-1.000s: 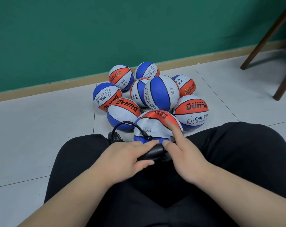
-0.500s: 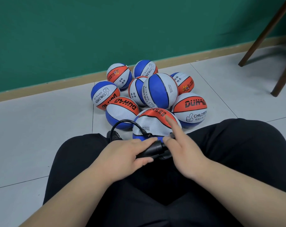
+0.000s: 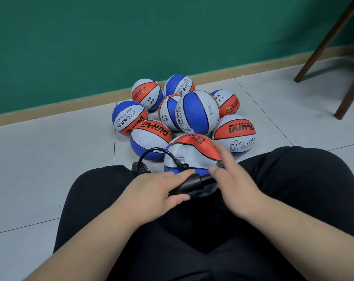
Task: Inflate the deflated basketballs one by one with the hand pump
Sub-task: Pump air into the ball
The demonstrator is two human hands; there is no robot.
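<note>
**Pump, hose and slack ball at the lap.** The left hand (image 3: 158,191) grips the barrel of the black plastic hand pump (image 3: 189,185), its fingers (image 3: 182,173) curled round it. The right hand (image 3: 239,185) is motion-blurred. Its visible fingers are spread and straight, holding nothing that shows, and whether its palm touches the pump's handle end cannot be told.

The wrinkled white, orange and blue rubber basketball (image 3: 190,153) lies just beyond both sets of fingers, between the person's legs and against the pile of round basketballs (image 3: 196,112). A looped black hose (image 3: 151,151) arcs from left of the left fingers to the ball's valve (image 3: 183,165), just beyond their tips.

**Likely faults.** The soft ball is only lightly steadied, so a pump stroke could roll it. That would tug the hose and bend the needle or pull it from the valve. A tightened loop could also kink and choke the airflow.
</note>
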